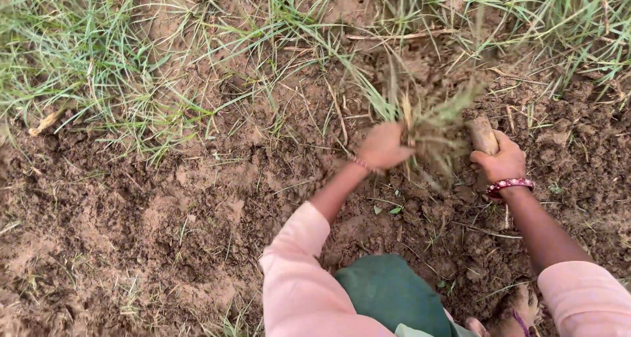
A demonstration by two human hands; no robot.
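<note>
Grass tuft [430, 117] in left hand [383, 146]

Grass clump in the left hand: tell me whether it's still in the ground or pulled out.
Cannot tell for certain. The left hand grips the grass clump, which is blurred with motion, and its base is hidden against the soil.

- Your left hand [383, 146] and the grass clump [430, 123] are blurring together.
- Your right hand [501, 161] is hiding most of the wooden handle [483, 136].

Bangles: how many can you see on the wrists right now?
2. A red bangle on the right hand wrist, and a thin pinkish one on the left hand wrist. Sleeves may hide others.
</note>
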